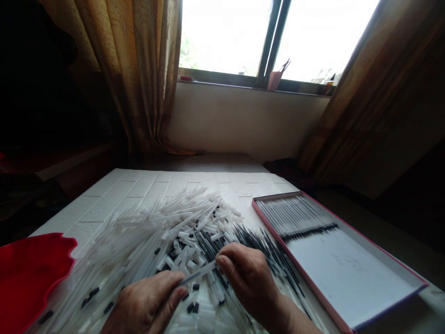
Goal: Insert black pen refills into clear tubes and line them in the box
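Scallop-edged red tray (31, 278) at 8 o'clock (clock from view centre); left hand (146, 301) at 7, pinching one end of a slim translucent plastic tube (198, 273) at 6; right hand (246, 273) pinching its other end; shallow pink-rimmed rectangular box (347, 278) at 4

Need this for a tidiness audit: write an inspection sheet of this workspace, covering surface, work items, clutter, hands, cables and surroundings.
Surface: white brick-patterned tabletop, much of it covered.
Work items: translucent tubes heaped; slim dark rods beside the pink-rimmed tray, which holds a row of dark-ended sticks.
Clutter: short black pieces scattered; red wavy-edged item at left, partly out of frame.
Hands: left hand and right hand hold one slim piece between them.
Cables: nothing seen.
Surroundings: window, patterned curtains.
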Demonstrator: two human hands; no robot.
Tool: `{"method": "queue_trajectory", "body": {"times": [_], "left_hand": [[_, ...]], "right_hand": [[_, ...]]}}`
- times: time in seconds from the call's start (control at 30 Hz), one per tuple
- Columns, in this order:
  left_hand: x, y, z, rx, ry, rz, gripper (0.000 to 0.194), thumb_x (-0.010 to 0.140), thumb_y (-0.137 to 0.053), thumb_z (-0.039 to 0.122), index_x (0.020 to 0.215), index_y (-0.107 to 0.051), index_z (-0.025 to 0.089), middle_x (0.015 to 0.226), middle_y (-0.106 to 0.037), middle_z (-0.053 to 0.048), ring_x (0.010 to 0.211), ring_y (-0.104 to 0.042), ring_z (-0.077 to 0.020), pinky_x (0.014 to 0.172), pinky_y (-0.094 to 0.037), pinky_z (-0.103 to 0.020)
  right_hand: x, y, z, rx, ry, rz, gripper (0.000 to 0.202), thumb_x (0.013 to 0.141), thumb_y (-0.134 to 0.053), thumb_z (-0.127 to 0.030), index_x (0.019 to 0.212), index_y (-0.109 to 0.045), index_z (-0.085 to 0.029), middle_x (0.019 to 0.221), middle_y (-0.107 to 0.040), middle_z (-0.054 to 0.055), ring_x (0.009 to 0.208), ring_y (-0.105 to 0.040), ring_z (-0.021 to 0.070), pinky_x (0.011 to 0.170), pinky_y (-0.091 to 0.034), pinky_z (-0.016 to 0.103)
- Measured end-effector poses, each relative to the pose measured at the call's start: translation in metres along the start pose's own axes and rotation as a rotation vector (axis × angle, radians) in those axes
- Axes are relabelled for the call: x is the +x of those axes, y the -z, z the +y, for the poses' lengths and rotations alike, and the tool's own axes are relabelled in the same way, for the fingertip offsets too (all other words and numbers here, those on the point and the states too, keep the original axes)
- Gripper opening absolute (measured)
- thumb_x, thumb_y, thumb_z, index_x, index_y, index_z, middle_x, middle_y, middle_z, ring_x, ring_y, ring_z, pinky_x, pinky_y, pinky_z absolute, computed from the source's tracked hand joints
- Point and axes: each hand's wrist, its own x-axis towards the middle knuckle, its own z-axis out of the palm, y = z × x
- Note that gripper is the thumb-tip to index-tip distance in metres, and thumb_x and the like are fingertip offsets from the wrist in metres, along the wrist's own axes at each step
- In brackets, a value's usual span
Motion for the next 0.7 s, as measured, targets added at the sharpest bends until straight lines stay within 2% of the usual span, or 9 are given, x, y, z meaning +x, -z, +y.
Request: {"method": "queue_trajectory", "body": {"times": [0.2,0.33,0.5,0.7], "left_hand": [[-0.005,-0.002,-0.004,0.069,-0.022,0.046,0.029,0.106,-0.041,0.046,0.103,-0.063,0.028,0.078,-0.078,0.006,0.068,-0.078,-0.0082,0.067,-0.057,-0.008],[-0.008,0.0,-0.006,0.078,0.013,0.009,0.027,0.104,-0.044,0.045,0.113,-0.064,0.028,0.091,-0.081,0.004,0.081,-0.079,-0.009,0.075,-0.057,-0.008],[-0.003,0.004,-0.002,0.078,0.016,0.092,0.033,0.105,-0.042,0.047,0.104,-0.069,0.027,0.086,-0.082,0.004,0.076,-0.079,-0.0075,0.073,-0.055,-0.004],[-0.007,-0.004,-0.009,0.073,0.07,0.15,0.035,0.102,-0.047,0.05,0.105,-0.073,0.026,0.092,-0.083,0.002,0.079,-0.08,-0.0113,0.076,-0.057,-0.008]], "right_hand": [[0.003,0.001,0.0,0.012,-0.025,-0.006,0.023,0.096,-0.054,-0.023,0.076,-0.064,-0.018,0.062,-0.062,0.0,0.053,-0.058,0.0112,0.055,-0.043,0.021],[0.003,0.003,0.002,0.07,-0.077,0.035,0.02,0.097,-0.053,-0.024,0.082,-0.065,-0.018,0.063,-0.063,0.0,0.052,-0.056,0.0116,0.051,-0.043,0.021],[0.002,0.002,0.011,0.321,-0.289,0.176,0.025,0.099,-0.056,-0.039,0.089,-0.067,-0.019,0.065,-0.066,0.0,0.048,-0.054,0.0114,0.046,-0.044,0.021],[0.007,0.001,0.009,0.642,-0.463,0.163,0.039,0.086,-0.071,-0.056,0.093,-0.069,-0.018,0.064,-0.066,0.0,0.048,-0.054,0.0103,0.045,-0.043,0.021]]}}
